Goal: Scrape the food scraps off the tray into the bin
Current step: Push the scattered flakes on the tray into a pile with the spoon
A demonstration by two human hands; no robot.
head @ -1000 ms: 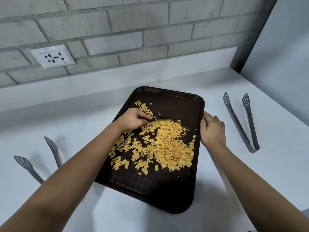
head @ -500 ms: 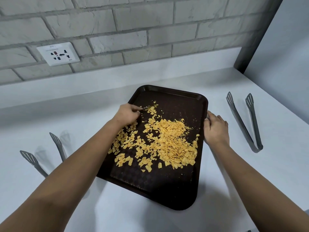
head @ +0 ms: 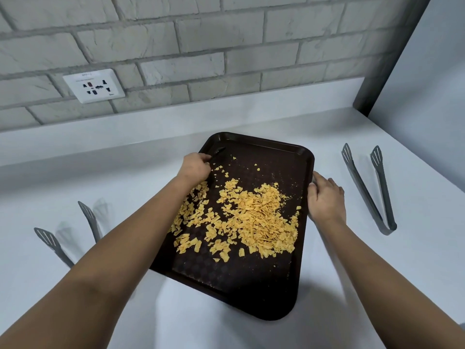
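Observation:
A dark brown tray [head: 254,295] lies on the white counter, turned a little askew. Yellow food scraps [head: 254,212] are heaped in its middle and right part, with loose flakes trailing toward the far left corner. My left hand [head: 195,167] is at that far left corner and grips a thin dark tool [head: 218,150], whose tip pokes out over the tray floor. My right hand [head: 325,197] holds the tray's right rim, thumb against the edge. No bin is in view.
Grey tongs [head: 370,195] lie open on the counter right of the tray. A second pair of grey tongs [head: 54,244] lies to the left, partly hidden by my left forearm. A brick wall with a white socket [head: 93,85] stands behind.
My left hand has moved with the tool from the middle of the scraps up to the tray's far left corner. The right hand stays on the right rim.

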